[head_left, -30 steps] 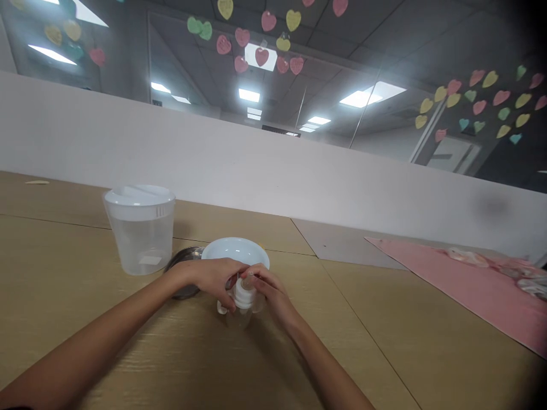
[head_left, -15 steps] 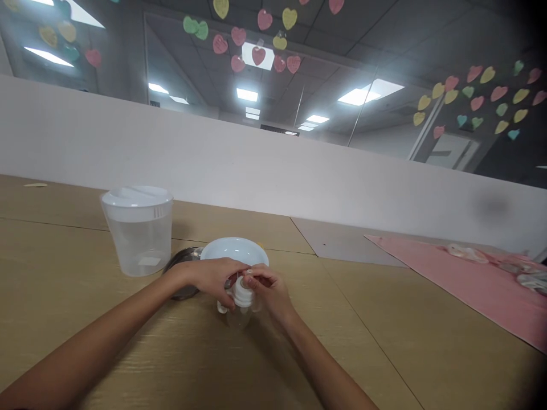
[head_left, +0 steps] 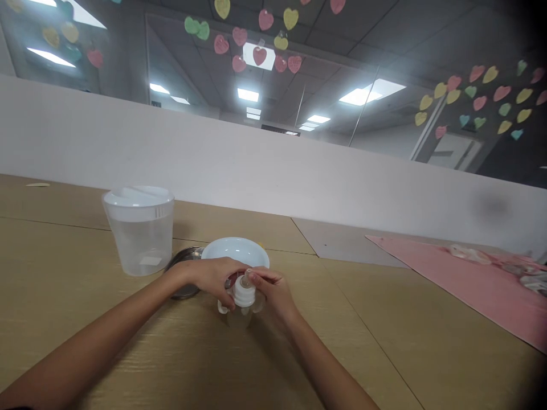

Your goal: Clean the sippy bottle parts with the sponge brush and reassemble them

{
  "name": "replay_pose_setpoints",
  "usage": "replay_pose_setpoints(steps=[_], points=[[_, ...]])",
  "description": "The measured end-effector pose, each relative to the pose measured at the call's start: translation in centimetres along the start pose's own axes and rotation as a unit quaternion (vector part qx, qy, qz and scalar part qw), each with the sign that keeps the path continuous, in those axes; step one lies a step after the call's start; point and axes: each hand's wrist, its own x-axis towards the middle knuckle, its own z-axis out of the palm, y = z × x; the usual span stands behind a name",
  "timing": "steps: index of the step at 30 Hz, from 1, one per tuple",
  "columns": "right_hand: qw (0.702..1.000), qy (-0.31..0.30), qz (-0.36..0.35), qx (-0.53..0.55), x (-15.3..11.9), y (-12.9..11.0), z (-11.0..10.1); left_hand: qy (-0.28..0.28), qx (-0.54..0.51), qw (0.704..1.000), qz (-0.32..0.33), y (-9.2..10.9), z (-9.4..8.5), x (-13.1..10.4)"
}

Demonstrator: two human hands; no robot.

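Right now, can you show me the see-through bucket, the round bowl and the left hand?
Bucket (head_left: pixel 144 240): head view, front of its side, below the lid.
Bowl (head_left: pixel 234 248): head view, bare inside.
Left hand (head_left: pixel 213 275): head view, back of the hand.

Pink cloth (head_left: pixel 461 273) at right, colourful heart-shaped notes (head_left: pixel 265 20) above the white wall (head_left: pixel 273 171)

Hands (head_left: pixel 217 277) partly hide the white-necked container (head_left: pixel 245 294); pink cloth (head_left: pixel 453 285) (its items (head_left: pixel 470 254) blurred) meets right edge
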Motion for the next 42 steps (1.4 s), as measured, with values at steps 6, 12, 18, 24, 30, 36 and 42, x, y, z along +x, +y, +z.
replay_pose_setpoints(steps=[6, 12, 18, 24, 30, 36, 42], points=[[0.998, 0.046, 0.027, 0.024, 0.23, 0.01, -0.27, 0.010, -0.015, 1.000, -0.002, -0.54, 0.03, -0.03], [1.000, 0.021, -0.013, 0.003, 0.37, -0.13, -0.45, 0.013, -0.013, 1.000, -0.009, -0.68, 0.10, -0.02], [0.997, 0.058, -0.033, 0.025, 0.76, 0.09, -0.69, 0.010, -0.021, 1.000, 0.000, -0.82, 0.14, 0.07], [0.994, 0.066, -0.077, -0.039, 0.45, 0.09, -0.65, 0.011, -0.019, 1.000, -0.003, -0.56, 0.05, 0.01], [0.986, 0.028, -0.132, -0.102, 0.12, 0.13, -0.34, 0.007, -0.024, 0.999, -0.021, -0.24, -0.07, -0.12], [0.999, 0.009, -0.029, -0.024, 0.07, 0.25, -0.09, 0.008, -0.030, 0.999, -0.012, -0.35, 0.03, -0.03], [0.999, 0.026, -0.006, 0.029, 0.09, 0.37, 0.06, 0.005, -0.031, 1.000, -0.002, -0.52, 0.12, -0.05]])
